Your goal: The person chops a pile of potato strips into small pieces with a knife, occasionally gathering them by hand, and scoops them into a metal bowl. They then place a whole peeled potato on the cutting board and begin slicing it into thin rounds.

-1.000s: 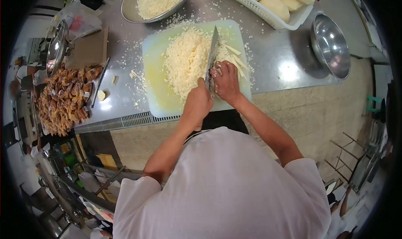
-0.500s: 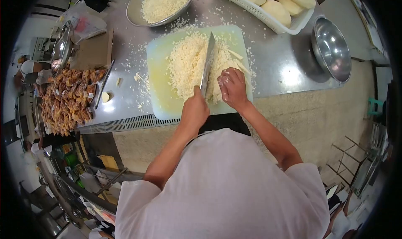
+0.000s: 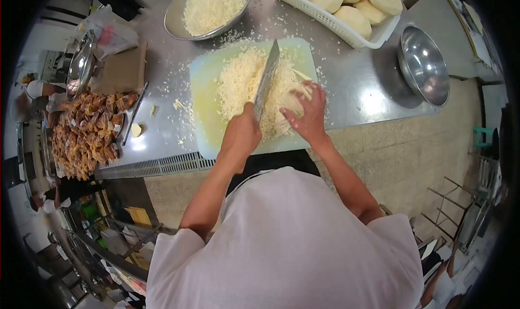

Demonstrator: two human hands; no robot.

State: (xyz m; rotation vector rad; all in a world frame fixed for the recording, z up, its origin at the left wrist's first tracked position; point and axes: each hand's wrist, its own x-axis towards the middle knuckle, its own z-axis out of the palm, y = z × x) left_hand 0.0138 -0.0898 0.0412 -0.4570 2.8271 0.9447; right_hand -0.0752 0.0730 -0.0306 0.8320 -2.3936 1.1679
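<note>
My left hand (image 3: 241, 133) is closed round the handle of a broad kitchen knife (image 3: 266, 81), its blade pointing away from me over the chopped heap. Under the blade, finely chopped pale vegetable (image 3: 238, 79) covers the middle of a pale green cutting board (image 3: 206, 125). At the right of the heap, my right hand (image 3: 309, 113) has its fingers and thumb spread round some pale cut pieces (image 3: 292, 99), with crumbs stuck to the skin. Thin pale strips (image 3: 302, 75) lie just beyond its fingertips.
Behind the board stands a metal bowl (image 3: 172, 18) of chopped pale bits. A white basket (image 3: 346, 32) holds peeled pale roots; an upturned-looking steel bowl (image 3: 423, 65) sits at the right. Brown wrapped pieces (image 3: 89, 133) are piled left, near a dark rod (image 3: 135, 113). Scraps litter the steel table (image 3: 352, 87).
My right hand has gone from curled fingers to spread ones round the pale pieces. My left hand has shifted slightly left and nearer me, with the knife tilting more to the right.
</note>
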